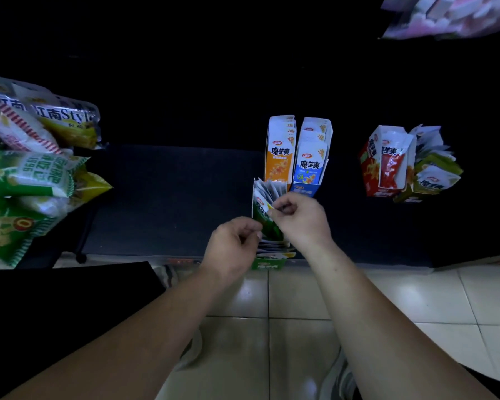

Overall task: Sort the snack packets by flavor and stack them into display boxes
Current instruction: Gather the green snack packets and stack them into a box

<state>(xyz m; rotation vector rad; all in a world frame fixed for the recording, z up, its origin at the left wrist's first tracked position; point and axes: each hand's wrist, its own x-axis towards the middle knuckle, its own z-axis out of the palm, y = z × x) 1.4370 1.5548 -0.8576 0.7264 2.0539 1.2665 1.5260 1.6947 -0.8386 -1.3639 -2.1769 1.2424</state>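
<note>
Here, both hands are at the green display box (pixel 267 262), which stands at the near edge of the dark table (pixel 171 197). The right hand (pixel 300 220) pinches the top of a green packet (pixel 267 223) standing in this box. The left hand (pixel 234 243), fingers curled, grips the same packet at its left edge. Just behind stand an orange box (pixel 279 157) and a blue box (pixel 311 166), touching; a red box (pixel 384 168) is well apart on the right.

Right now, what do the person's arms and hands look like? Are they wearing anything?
Both are bare. The left hand and right hand have no gloves, and no rings show. The left forearm and right forearm have no sleeves, watch or bracelet as far as the picture reaches.
</note>
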